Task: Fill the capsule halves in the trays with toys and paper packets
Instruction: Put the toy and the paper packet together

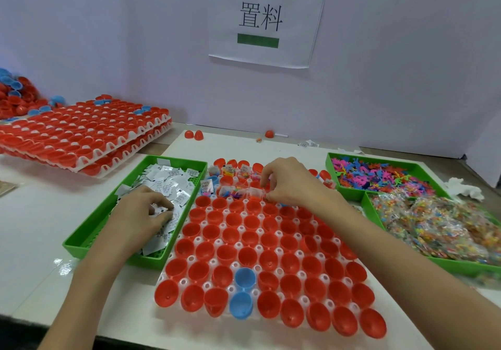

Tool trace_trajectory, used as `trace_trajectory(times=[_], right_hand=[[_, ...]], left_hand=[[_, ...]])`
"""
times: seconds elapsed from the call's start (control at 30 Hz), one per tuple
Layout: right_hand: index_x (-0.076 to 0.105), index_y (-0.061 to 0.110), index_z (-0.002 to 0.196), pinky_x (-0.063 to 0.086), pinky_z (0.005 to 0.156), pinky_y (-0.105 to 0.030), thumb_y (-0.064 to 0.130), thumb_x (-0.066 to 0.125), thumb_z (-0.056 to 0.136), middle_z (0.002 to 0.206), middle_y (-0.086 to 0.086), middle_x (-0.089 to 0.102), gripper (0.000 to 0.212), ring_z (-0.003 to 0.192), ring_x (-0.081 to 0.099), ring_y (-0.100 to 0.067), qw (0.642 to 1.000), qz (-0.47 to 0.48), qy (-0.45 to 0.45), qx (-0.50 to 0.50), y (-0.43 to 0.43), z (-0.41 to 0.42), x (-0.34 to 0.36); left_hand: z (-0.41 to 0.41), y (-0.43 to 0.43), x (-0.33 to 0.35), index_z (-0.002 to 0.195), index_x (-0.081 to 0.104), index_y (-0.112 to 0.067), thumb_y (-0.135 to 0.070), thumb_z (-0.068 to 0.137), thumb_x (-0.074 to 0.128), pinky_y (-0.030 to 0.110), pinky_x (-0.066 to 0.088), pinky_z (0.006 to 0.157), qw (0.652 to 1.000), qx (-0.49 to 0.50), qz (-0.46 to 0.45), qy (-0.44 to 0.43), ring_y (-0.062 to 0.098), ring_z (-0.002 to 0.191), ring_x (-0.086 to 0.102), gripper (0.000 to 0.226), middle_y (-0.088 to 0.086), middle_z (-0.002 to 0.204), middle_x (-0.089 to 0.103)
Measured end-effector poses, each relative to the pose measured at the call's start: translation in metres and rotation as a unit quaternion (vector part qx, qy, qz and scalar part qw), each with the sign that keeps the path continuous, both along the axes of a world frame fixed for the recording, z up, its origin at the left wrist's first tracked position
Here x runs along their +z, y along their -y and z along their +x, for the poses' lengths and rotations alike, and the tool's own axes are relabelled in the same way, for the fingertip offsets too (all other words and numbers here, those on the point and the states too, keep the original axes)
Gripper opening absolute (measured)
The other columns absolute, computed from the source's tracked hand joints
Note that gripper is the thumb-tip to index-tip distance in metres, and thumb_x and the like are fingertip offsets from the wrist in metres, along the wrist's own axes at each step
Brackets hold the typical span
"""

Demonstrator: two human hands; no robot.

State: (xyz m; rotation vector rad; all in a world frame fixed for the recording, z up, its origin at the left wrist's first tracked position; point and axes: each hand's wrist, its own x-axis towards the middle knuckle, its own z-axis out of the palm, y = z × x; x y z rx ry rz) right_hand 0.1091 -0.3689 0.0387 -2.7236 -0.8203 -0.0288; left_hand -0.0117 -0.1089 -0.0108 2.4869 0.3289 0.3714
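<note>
The white capsule tray (300,253) lay nearest on the table (32,241), its close rows holding empty red capsule halves (291,284), with two blue halves (244,279) at its six o'clock edge. At nine o'clock of it sat a green tray (89,230) heaped with paper packets (173,184). The left hand (141,214) rested in that heap, fingers curled down and pinching a few packets against the thumb. The right hand (287,184) hung over the tray's twelve o'clock rows, where the halves already held toys and packets; its bent fingertips were pressed together, pinching a clear toy bag (254,193). At three o'clock a green bin (375,214) held bagged toys (433,225), and beyond it at two o'clock another bin (332,168) held loose coloured toys (379,176). Stacked capsule trays (81,132) stood at ten o'clock. Farthest, at twelve o'clock, a paper sign (263,18) hung on the wall.
</note>
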Motion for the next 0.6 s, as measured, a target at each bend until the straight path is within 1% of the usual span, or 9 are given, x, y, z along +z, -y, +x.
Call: trace_trajectory(times=[0.07, 0.17, 0.27, 0.33, 0.4, 0.43, 0.47, 0.53, 0.6], right_hand=[[0.075, 0.019, 0.094, 0.055, 0.075, -0.030, 0.008, 0.075, 0.080, 0.072, 0.017, 0.050, 0.018, 0.077, 0.063, -0.013, 1.000, 0.001, 0.009, -0.002, 0.003, 0.000, 0.000], [0.075, 0.022, 0.093, 0.052, 0.073, -0.027, 0.017, 0.078, 0.081, 0.076, 0.011, 0.064, 0.013, 0.081, 0.067, -0.011, 1.000, 0.012, 0.002, 0.006, 0.010, 0.001, -0.001], [0.076, 0.025, 0.089, 0.052, 0.073, -0.023, 0.029, 0.077, 0.085, 0.085, 0.010, 0.072, 0.006, 0.080, 0.066, -0.003, 0.994, 0.106, -0.036, 0.002, 0.023, 0.006, 0.000], [0.074, 0.029, 0.086, 0.049, 0.069, -0.017, 0.030, 0.074, 0.087, 0.083, 0.015, 0.070, 0.001, 0.077, 0.064, 0.002, 0.984, 0.173, -0.010, -0.034, 0.038, 0.015, 0.003], [0.075, 0.028, 0.089, 0.043, 0.065, -0.014, 0.025, 0.070, 0.091, 0.081, 0.018, 0.068, 0.006, 0.074, 0.061, 0.005, 0.973, 0.210, 0.031, -0.094, 0.060, 0.029, 0.006], [0.076, 0.025, 0.093, 0.044, 0.067, -0.017, 0.022, 0.068, 0.093, 0.084, 0.015, 0.069, 0.008, 0.075, 0.061, 0.004, 0.969, 0.205, 0.046, -0.131, 0.074, 0.036, 0.007], [0.076, 0.022, 0.096, 0.048, 0.071, -0.022, 0.020, 0.066, 0.094, 0.089, 0.010, 0.071, 0.011, 0.078, 0.062, -0.001, 0.967, 0.182, 0.057, -0.171, 0.089, 0.044, 0.007], [0.076, 0.020, 0.101, 0.054, 0.084, -0.036, 0.020, 0.065, 0.092, 0.104, 0.000, 0.074, 0.014, 0.092, 0.066, -0.016, 0.964, 0.085, 0.053, -0.247, 0.121, 0.060, 0.001], [0.073, 0.022, 0.107, 0.053, 0.092, -0.042, 0.028, 0.070, 0.089, 0.118, -0.003, 0.070, 0.020, 0.105, 0.064, -0.022, 0.956, -0.028, 0.012, -0.292, 0.146, 0.065, -0.010]], left_hand=[[0.000, 0.000, 0.000, 0.088, 0.073, -0.023, -0.014, 0.087, 0.077, 0.028, 0.036, 0.068, 1.000, 0.000, -0.004, 0.000, 0.004, 0.077, 0.051, 0.009, -0.008, 0.093, 0.054], [0.000, 0.001, 0.000, 0.085, 0.072, -0.024, -0.014, 0.086, 0.077, 0.029, 0.037, 0.069, 1.000, 0.004, -0.006, -0.002, 0.004, 0.077, 0.050, 0.011, -0.008, 0.093, 0.053], [0.001, 0.002, 0.001, 0.081, 0.071, -0.023, -0.012, 0.086, 0.077, 0.029, 0.037, 0.067, 1.000, 0.013, -0.002, 0.003, 0.005, 0.076, 0.051, 0.014, -0.008, 0.091, 0.053], [0.001, 0.002, 0.001, 0.078, 0.070, -0.021, -0.010, 0.085, 0.077, 0.027, 0.036, 0.061, 1.000, 0.018, 0.002, 0.006, 0.008, 0.073, 0.051, 0.015, -0.008, 0.088, 0.053], [0.001, 0.002, 0.000, 0.074, 0.069, -0.020, -0.009, 0.085, 0.077, 0.028, 0.035, 0.060, 1.000, 0.020, 0.007, 0.005, 0.011, 0.071, 0.053, 0.018, -0.006, 0.087, 0.053], [0.001, 0.002, 0.000, 0.072, 0.069, -0.020, -0.009, 0.085, 0.077, 0.029, 0.035, 0.060, 1.000, 0.021, 0.008, 0.004, 0.012, 0.070, 0.053, 0.019, -0.004, 0.086, 0.054], [0.002, 0.002, 0.000, 0.071, 0.068, -0.019, -0.008, 0.085, 0.077, 0.030, 0.035, 0.060, 1.000, 0.021, 0.010, 0.004, 0.013, 0.069, 0.054, 0.020, -0.003, 0.086, 0.054], [0.002, 0.001, 0.000, 0.069, 0.067, -0.019, -0.008, 0.085, 0.077, 0.031, 0.036, 0.061, 1.000, 0.021, 0.015, 0.004, 0.013, 0.070, 0.055, 0.022, -0.001, 0.086, 0.055], [0.003, 0.000, 0.000, 0.067, 0.066, -0.020, -0.007, 0.085, 0.077, 0.033, 0.041, 0.063, 1.000, 0.022, 0.012, 0.002, 0.014, 0.070, 0.057, 0.024, -0.001, 0.087, 0.056]])
